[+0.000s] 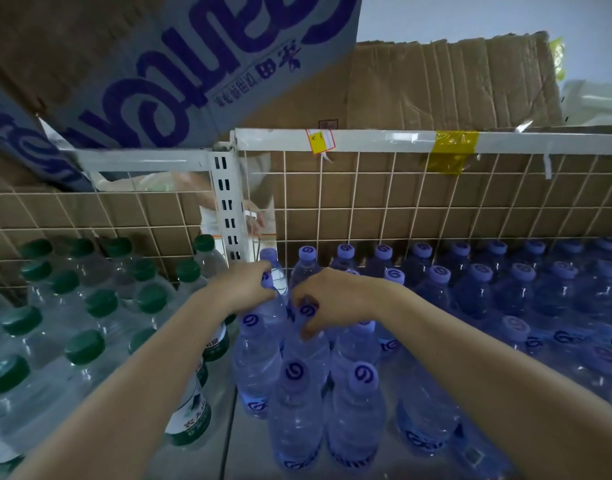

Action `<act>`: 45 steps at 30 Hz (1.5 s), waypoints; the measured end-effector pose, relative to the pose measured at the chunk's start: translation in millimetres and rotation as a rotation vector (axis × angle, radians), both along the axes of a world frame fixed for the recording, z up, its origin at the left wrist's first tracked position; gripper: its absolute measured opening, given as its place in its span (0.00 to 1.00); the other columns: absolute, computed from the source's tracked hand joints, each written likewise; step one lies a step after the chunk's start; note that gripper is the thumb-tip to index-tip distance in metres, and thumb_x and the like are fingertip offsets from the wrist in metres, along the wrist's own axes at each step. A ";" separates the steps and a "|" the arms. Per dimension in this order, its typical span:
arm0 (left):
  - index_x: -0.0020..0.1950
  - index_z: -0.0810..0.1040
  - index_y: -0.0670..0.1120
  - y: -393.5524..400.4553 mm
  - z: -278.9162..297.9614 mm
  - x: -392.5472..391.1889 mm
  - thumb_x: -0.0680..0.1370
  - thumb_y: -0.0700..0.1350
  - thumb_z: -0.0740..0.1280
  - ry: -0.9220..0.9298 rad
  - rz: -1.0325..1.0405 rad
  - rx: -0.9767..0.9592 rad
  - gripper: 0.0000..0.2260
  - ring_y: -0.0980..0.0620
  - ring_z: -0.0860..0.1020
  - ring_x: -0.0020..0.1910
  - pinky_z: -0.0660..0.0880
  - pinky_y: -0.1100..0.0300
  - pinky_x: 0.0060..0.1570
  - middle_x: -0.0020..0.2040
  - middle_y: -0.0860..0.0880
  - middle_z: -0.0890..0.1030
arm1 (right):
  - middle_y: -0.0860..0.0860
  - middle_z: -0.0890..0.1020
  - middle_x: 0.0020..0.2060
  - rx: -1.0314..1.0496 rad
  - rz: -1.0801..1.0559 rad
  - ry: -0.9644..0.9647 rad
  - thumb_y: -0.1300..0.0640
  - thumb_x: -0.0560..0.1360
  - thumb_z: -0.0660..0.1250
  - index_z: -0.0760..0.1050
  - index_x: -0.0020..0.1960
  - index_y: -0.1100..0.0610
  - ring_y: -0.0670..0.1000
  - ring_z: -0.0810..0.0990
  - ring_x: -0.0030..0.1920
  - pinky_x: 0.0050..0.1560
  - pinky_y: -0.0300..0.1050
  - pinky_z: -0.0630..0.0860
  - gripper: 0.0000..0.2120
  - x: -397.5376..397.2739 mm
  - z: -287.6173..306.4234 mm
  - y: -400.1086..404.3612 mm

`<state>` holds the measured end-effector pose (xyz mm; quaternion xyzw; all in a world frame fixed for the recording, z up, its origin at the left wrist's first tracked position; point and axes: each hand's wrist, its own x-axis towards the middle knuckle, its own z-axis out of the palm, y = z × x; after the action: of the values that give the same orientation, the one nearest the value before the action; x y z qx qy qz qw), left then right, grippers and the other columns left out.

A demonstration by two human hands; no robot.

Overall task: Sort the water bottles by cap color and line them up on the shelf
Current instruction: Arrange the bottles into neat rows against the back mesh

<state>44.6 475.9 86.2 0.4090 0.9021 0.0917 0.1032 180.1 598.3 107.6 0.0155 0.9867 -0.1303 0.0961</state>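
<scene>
At frame centre, the left hand [250, 285] curls its fingers around the neck of a purple-capped bottle [273, 306]. Just beside it, the right hand [327, 299] pinches the cap of another purple-capped bottle [306, 336]. Purple-capped bottles fill the shelf [228, 441] rightward; green-capped bottles [90, 317] stand at left. Behind, a wire grid [401, 202] fronts cardboard boxes [436, 84].

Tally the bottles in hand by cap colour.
Purple: 2, a bottle in the left hand, another bottle in the right hand
Green: 0, green-cap bottles untouched
Total: 2
</scene>
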 end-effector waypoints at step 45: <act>0.59 0.74 0.48 2.1 -8.2 -3.9 0.78 0.43 0.66 0.052 -0.126 0.116 0.11 0.51 0.70 0.52 0.70 0.57 0.53 0.50 0.51 0.68 | 0.53 0.78 0.48 0.165 -0.080 0.187 0.50 0.78 0.62 0.73 0.54 0.56 0.55 0.76 0.47 0.41 0.45 0.67 0.10 -34.6 -19.2 27.3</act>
<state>40.7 478.0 78.0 0.4724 0.8701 0.1262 0.0613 145.5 625.6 88.4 0.0503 0.9973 -0.0533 -0.0034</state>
